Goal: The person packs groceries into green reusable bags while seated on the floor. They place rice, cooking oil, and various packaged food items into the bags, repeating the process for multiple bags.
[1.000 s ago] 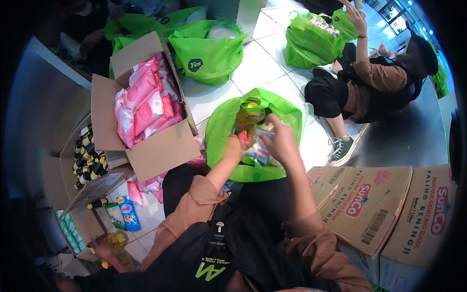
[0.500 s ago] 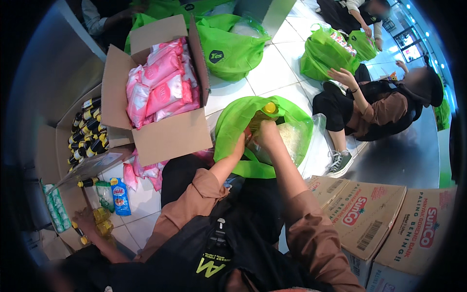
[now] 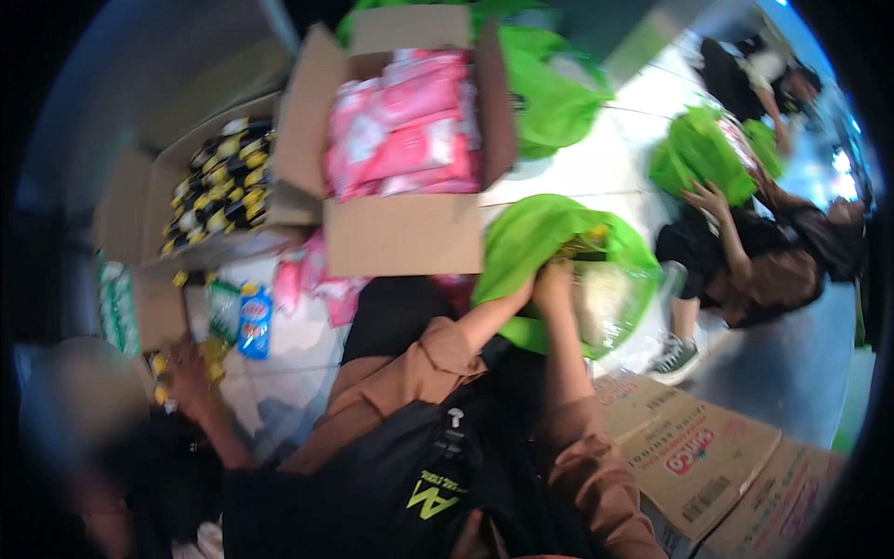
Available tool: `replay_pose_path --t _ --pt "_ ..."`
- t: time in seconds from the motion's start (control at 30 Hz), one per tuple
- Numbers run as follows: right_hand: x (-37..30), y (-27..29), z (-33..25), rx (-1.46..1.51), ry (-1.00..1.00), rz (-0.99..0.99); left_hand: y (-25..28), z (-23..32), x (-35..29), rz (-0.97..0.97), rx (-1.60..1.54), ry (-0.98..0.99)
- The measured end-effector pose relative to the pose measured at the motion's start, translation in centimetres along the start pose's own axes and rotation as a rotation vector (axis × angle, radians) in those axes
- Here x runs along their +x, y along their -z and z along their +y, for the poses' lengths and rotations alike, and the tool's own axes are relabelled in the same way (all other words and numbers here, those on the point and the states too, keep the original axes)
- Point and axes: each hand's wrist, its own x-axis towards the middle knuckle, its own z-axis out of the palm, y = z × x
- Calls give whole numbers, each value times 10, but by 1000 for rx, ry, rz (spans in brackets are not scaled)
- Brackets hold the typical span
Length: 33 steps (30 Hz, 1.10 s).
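A green cloth bag (image 3: 521, 228) stands open in front of me. Inside it lie a clear bag of pale grain, likely rice (image 3: 601, 296), and something with a yellow top (image 3: 596, 233) at the back. My right hand (image 3: 556, 284) reaches down into the mouth of the bag, left of the grain. Close against it, my left hand (image 3: 523, 296) goes in at the bag's left side. The bag's edge and motion blur hide the fingers of both hands, so what they hold does not show.
An open carton (image 3: 400, 233) of pink packets stands left of the bag. Beyond it is a box of dark yellow-capped bottles (image 3: 219, 182). A blue pouch (image 3: 254, 321) stands on the floor near another person's hand (image 3: 191, 382). Brown cartons (image 3: 689, 456) sit at right; other people sit beyond.
The view has swung left, so everything sits further right. My right hand has lowered beside the left one, and the yellow-topped thing shows less.
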Motion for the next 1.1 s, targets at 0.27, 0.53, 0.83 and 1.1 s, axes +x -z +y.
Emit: replay_pose_path --t 0.27,0.53,0.83,1.1 --pt "-57 114 -54 897 -269 -350 178 -15 -128 -1032 -657 -591" --pt "-118 168 -127 529 -155 -267 356 -332 -200 428 799 887" --pt "-94 174 -186 775 97 350 327 -354 -257 505 762 786" --pt "-74 -8 -381 1282 -69 -718 261 -260 -299 422 398 692"
